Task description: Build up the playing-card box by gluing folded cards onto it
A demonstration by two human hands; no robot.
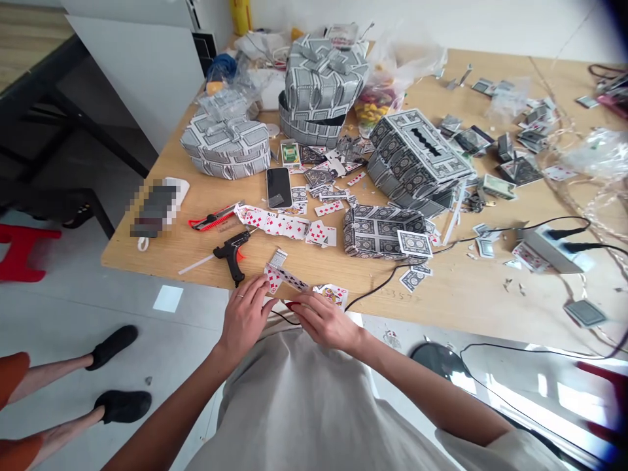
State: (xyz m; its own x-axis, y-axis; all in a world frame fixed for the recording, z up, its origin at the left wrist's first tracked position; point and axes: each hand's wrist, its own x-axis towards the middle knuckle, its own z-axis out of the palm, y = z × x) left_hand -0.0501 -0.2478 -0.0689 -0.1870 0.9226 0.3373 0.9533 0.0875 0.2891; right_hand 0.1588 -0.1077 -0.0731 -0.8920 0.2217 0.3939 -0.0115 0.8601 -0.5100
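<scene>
card strip | narrow, pale, dark pips | slanted | beside red-pip card

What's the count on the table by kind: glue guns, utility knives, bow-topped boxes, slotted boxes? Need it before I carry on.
Glue gun: 1
Utility knife: 1
Bow-topped boxes: 2
Slotted box: 1
Total: 5

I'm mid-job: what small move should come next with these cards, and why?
I'd probably steady the narrow, dark-patterned card strip with the right hand and straighten it with the left hand: it slants across the white, red-suited playing card, and both hands are close by. The black glue gun with the orange trigger lies near the left hand, so keep clear of it.
</scene>
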